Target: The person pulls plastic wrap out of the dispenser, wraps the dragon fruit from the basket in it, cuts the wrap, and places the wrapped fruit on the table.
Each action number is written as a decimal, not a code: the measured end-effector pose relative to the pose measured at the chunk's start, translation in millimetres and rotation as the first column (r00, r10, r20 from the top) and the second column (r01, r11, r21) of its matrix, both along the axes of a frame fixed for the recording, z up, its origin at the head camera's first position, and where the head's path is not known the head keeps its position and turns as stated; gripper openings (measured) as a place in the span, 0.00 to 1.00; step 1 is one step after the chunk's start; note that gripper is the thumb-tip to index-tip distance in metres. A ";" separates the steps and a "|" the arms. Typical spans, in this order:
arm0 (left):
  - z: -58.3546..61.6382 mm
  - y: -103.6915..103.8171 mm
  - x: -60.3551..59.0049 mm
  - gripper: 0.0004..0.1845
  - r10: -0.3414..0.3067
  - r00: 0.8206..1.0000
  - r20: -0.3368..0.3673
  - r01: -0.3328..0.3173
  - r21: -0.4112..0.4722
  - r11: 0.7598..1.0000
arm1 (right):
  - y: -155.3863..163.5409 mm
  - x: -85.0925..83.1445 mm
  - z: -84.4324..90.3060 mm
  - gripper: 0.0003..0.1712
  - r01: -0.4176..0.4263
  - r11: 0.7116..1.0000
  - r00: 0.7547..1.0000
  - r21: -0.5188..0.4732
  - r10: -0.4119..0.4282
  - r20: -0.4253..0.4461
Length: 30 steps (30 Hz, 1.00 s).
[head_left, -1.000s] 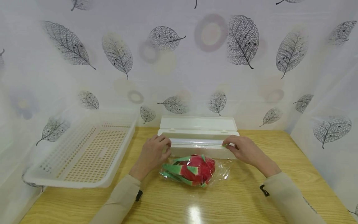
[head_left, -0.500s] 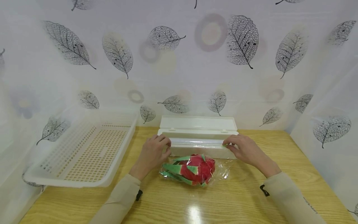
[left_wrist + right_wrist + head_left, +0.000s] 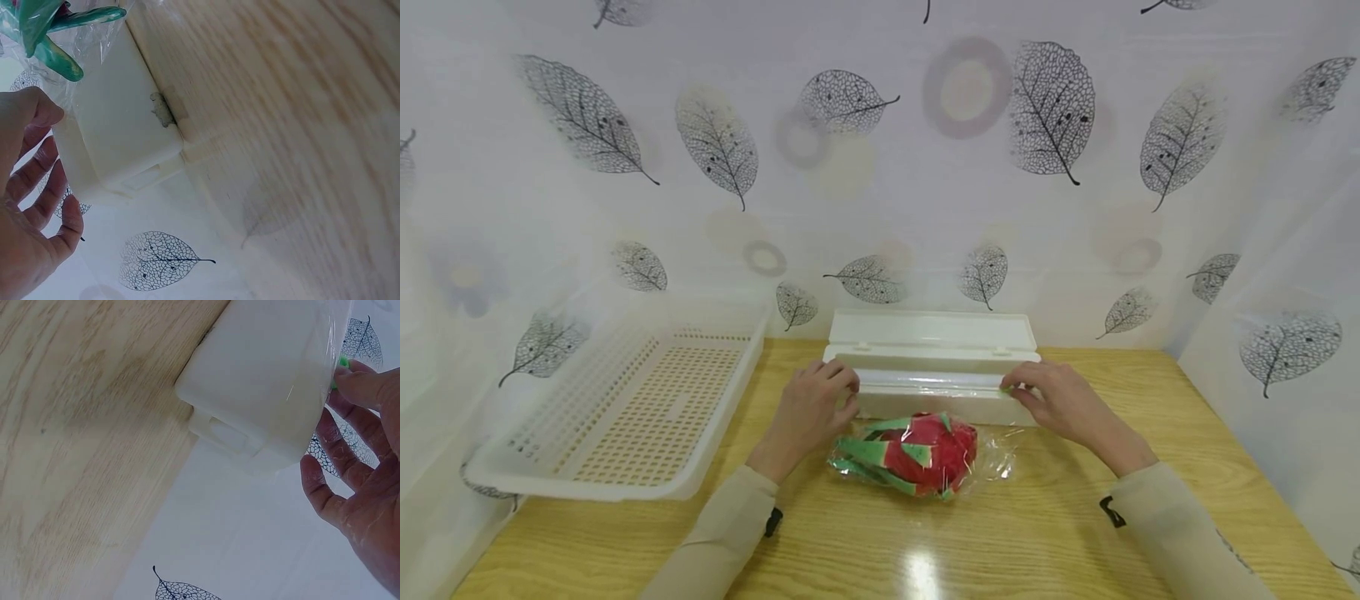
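Observation:
A white cling film box [image 3: 932, 407] stands with its lid raised at the back of the table, a roll of film [image 3: 925, 379] inside. My left hand [image 3: 811, 410] pinches the box's left front edge, thumb beside the clear film in the left wrist view; its index fingertip is hidden. At the right end my right hand [image 3: 1060, 402] pinches a small green slide cutter [image 3: 342, 362] on the box's edge, mostly hidden by the fingers. In front lies a red dragon fruit [image 3: 936, 454] with green scales, film around it and stretching up to the box.
To the left stands a white plastic basket [image 3: 715, 425] with a perforated bottom. A leaf-patterned white curtain [image 3: 880, 192] hangs behind and along both sides of the wooden table [image 3: 865, 550].
My right hand has shifted very slightly to the right at the box's edge. The left hand, the box and the dragon fruit look the same.

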State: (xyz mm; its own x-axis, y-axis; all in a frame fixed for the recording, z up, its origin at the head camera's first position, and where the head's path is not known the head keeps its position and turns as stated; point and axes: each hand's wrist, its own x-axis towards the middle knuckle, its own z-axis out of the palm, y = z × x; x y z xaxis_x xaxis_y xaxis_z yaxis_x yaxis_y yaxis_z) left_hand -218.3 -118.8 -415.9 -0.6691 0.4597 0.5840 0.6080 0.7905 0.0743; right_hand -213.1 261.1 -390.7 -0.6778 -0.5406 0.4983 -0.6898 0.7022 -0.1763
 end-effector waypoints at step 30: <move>-2.2 -0.5 -1.1 0.02 -0.010 1.000 -0.012 0.010 0.007 1.000 | 6.6 0.0 -4.1 0.16 -0.005 1.000 1.000 -0.023 0.004 -0.015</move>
State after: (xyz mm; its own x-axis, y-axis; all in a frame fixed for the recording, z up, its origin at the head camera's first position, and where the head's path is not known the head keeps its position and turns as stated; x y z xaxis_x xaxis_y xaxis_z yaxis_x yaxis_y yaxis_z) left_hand -219.4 -119.2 -418.0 -0.6573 0.4619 0.5955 0.6167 0.7838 0.0727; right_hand -213.1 267.6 -394.8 -0.6677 -0.5322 0.5205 -0.6957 0.6950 -0.1817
